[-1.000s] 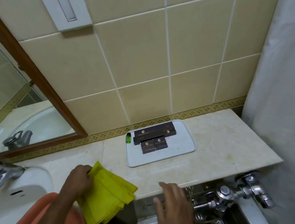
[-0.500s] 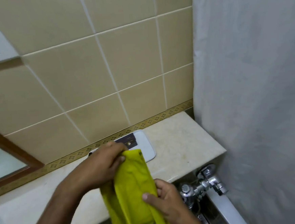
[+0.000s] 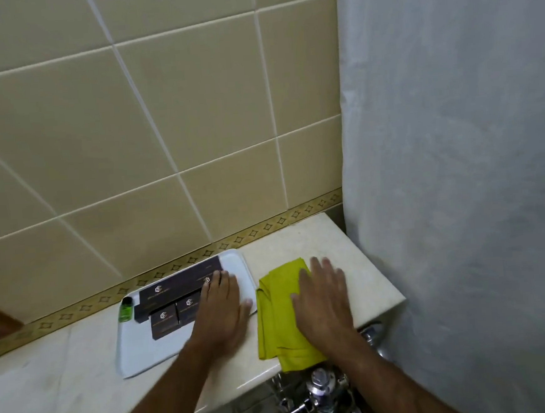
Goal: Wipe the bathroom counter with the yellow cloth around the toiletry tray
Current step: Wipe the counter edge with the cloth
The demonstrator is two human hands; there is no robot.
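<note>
My right hand (image 3: 323, 303) lies flat and spread on the yellow cloth (image 3: 278, 316), palm pressing it onto the counter (image 3: 360, 264), fingers pointing toward the tiled wall (image 3: 160, 117). My left hand (image 3: 222, 311) is flat too, fingers together, resting on the right end of the toiletry tray (image 3: 136, 357) and partly over the dark boxes (image 3: 173, 289) on it, which looks like steadying it. Neither hand is pinching anything.

The cloth sits folded just to the right of the tray, on the bare stretch between the tray and the shower curtain (image 3: 456, 159); its near edge hangs slightly past the counter's front lip. It is soft and thin, so I judge it will bunch and slide under a push unless the whole palm bears down near its middle (a pinch at a corner would only drag it into a rope). The tray looks light and likely to skid on the polished stone, and the small green bottle (image 3: 126, 310) at its far left corner could tip if it is jolted.
</note>
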